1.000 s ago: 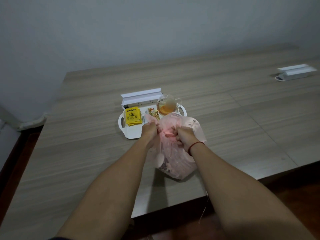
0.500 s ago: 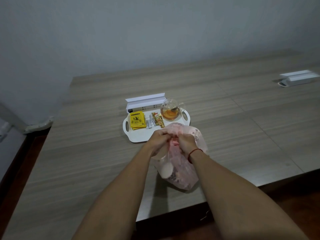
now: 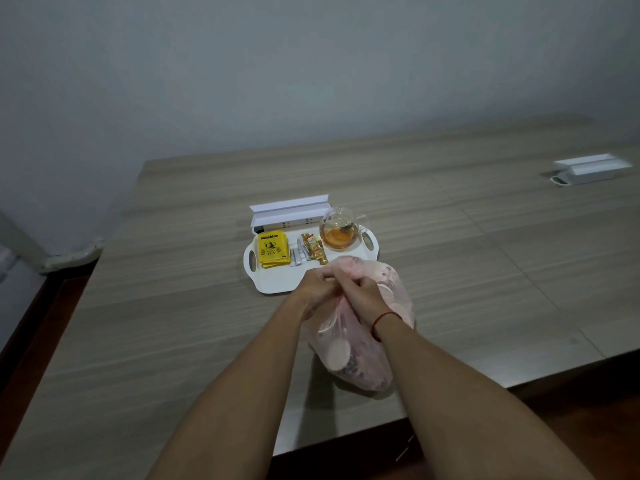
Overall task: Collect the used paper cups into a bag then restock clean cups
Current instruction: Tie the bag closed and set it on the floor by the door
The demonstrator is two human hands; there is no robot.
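Both at the neck now: my left hand (image 3: 317,289) and right hand (image 3: 363,296) pinch the gathered top of the pink plastic bag (image 3: 363,370), which sits on the table (image 3: 173,323) just in front of the white tray (image 3: 277,285). Used paper cups (image 3: 337,351) show inside. Collecting looks done, restocking not yet started, and I see no clean cups.

table (image 3: 173,323) | tray (image 3: 277,284) ctr | bag (image 3: 363,368) nr front edge | box (image 3: 592,171) far R

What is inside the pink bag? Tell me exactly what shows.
Through the thin pink bag, paper cups show, several lying jumbled. The left hand and right hand grip its gathered top, covering the mouth, so the upper contents and the cup count cannot be told.
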